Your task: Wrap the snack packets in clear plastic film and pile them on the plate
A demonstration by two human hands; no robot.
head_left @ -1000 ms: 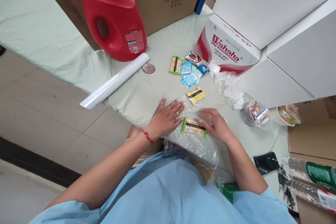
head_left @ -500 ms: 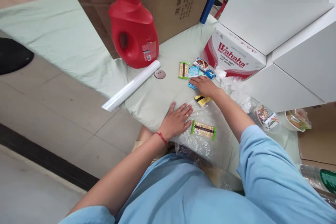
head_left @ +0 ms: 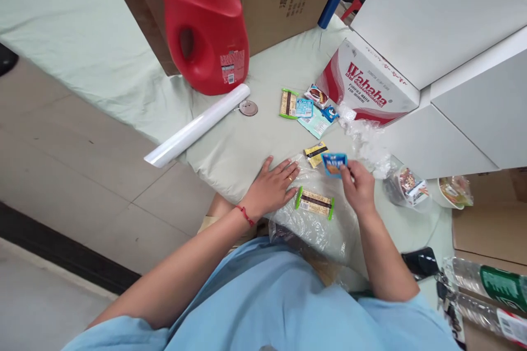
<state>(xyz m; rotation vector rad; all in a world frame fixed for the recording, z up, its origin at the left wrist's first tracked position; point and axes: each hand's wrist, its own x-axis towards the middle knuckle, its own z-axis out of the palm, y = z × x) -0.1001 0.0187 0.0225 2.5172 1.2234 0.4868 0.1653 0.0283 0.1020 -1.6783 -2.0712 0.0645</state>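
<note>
My left hand (head_left: pixel 272 187) lies flat with fingers spread, at the left edge of a sheet of clear plastic film (head_left: pixel 329 238). Pinched in my right hand (head_left: pixel 359 186) is a small blue snack packet (head_left: pixel 334 164), held above the film. A green-ended snack bar (head_left: pixel 315 202) rests on the film, right of my left hand. Just left of the held packet is a yellow snack packet (head_left: pixel 315 154). Farther back sit another green-edged bar (head_left: pixel 289 103), a light blue packet (head_left: pixel 304 108), a pale green packet (head_left: pixel 316 123), a dark blue packet (head_left: pixel 329 113) and a brown-and-white snack packet (head_left: pixel 317 96).
A roll of clear film (head_left: pixel 197 126) lies beside a round metallic disc (head_left: pixel 248 108). Behind stand a red detergent jug (head_left: pixel 209 27) and a cardboard box (head_left: pixel 267 11). At right are a Wahaha carton (head_left: pixel 366 85), bubble wrap (head_left: pixel 368 142), a snack tub (head_left: pixel 407 186) and plastic bottles (head_left: pixel 486 279).
My right hand has picked up the blue packet from the back group and brought it nearer, uncovering the pale green packet. My left hand stays flat. The view has shifted slightly.
</note>
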